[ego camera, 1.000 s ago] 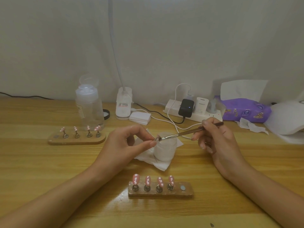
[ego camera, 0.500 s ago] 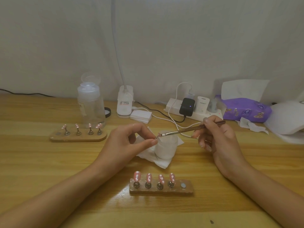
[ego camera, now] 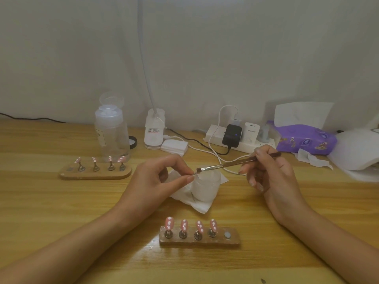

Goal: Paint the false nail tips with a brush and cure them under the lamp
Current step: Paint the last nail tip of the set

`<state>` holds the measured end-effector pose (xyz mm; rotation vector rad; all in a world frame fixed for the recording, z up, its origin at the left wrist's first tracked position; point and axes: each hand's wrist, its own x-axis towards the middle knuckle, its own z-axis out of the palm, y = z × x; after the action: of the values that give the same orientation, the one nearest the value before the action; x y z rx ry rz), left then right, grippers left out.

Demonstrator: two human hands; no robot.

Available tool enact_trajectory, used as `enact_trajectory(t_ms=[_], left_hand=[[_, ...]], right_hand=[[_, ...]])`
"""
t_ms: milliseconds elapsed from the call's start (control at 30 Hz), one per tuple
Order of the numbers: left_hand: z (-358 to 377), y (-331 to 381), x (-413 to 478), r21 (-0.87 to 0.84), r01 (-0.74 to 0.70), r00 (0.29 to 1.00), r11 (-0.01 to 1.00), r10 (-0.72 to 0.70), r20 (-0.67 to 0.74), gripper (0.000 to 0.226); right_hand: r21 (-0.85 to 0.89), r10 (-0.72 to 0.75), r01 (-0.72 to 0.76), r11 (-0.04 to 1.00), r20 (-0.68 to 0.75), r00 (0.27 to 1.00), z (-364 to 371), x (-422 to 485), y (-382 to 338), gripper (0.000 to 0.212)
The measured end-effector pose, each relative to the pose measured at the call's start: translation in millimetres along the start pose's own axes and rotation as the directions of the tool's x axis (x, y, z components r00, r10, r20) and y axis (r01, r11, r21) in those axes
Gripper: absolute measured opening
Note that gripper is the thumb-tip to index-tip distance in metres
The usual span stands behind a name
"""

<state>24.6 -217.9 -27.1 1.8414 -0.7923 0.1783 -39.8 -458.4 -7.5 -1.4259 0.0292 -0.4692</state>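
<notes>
Right grip (ego camera: 272,177) clamped on the brush (ego camera: 235,162), bristles meeting something tiny pinched in the left grip (ego camera: 155,181), likely a tip. Four dotted tips (ego camera: 169,222) stand on the near holder (ego camera: 200,241), one spot bare. Painting's nearly through, I'd say, with curing to come.

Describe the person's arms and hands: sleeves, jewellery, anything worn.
Both arms are bare: the left forearm and right forearm show no sleeve up to the picture's edge. The left hand and right hand wear no gloves, and no watch or bracelet shows at either wrist. Whether a finger carries a ring is too small to tell.
</notes>
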Motion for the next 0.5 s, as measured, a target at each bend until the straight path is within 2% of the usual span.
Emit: enact_trajectory(t_ms=[133, 200, 300, 400, 500], left_hand=[[0.7, -0.7, 0.0, 0.053, -0.004, 1.0, 0.999, 0.005, -0.008, 0.01], [0.3, -0.9, 0.3, 0.067, -0.012, 1.0, 0.998, 0.012, -0.009, 0.005], [0.2, -0.3, 0.3, 0.074, -0.027, 1.0, 0.997, 0.027, -0.007, 0.002], [0.5, 2.0, -0.4, 0.097, -0.059, 0.998, 0.994, 0.06, -0.007, 0.008], [0.2, 4.7, -0.1, 0.115, -0.088, 0.996, 0.989, 0.09, -0.008, 0.007]], right_hand=[[-0.026, 0.033, -0.034, 0.999, -0.056, 0.998, -2.0, 1.2, 1.4, 0.019], [0.003, 0.025, -0.025, 1.0, -0.04, 0.999, -0.9, 1.4, 0.4, 0.02], [-0.041, 0.022, -0.022, 0.999, -0.003, 1.0, 1.1, 0.9, 0.6, 0.022], [-0.026, 0.028, -0.029, 0.999, -0.037, 0.999, -0.3, 1.8, 1.5, 0.019], [-0.012, 0.001, -0.001, 1.0, 0.0, 1.0, 1.1, 1.0, 0.6, 0.021]])
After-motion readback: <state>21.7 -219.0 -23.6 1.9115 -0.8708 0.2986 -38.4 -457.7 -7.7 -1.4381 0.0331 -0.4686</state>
